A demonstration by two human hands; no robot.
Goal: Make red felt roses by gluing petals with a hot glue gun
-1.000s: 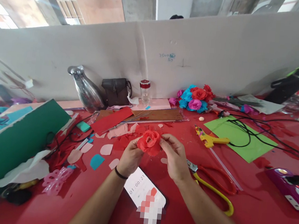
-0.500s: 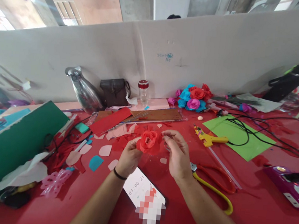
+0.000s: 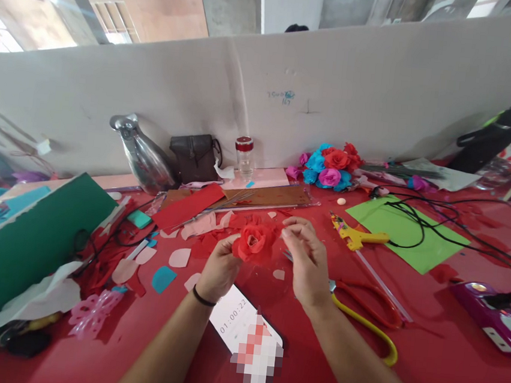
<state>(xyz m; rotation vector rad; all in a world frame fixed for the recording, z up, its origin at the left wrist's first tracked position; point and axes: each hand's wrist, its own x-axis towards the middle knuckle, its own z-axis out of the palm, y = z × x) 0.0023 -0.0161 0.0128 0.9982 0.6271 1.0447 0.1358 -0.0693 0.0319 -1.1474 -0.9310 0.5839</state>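
A red paper flower [image 3: 252, 243] with ruffled petals faces up at the middle of the view. My left hand [image 3: 222, 266] pinches it from its left edge, the fingers partly hidden beneath the petals. Just right of the flower is my right hand [image 3: 305, 259], its thumb and index finger bent close together near the flower's right side; whether anything small is between them cannot be made out. Below the flower lies a phone [image 3: 237, 316] showing a timer. Scissors [image 3: 364, 304] with red and yellow handles rest beside my right wrist.
Right: yellow glue gun [image 3: 359, 236], green sheet [image 3: 429, 259] with black cables, purple power strip [image 3: 491, 319]. Back: paper bouquet [image 3: 334, 166], glass jar [image 3: 244, 157], brown bag [image 3: 192, 156], steel flask [image 3: 144, 156]. Left: green board [image 3: 36, 255], paper petals [image 3: 164, 279]. A low wall stands behind.
My right hand has shifted slightly right, away from the flower. The flower has turned a little in my left hand.
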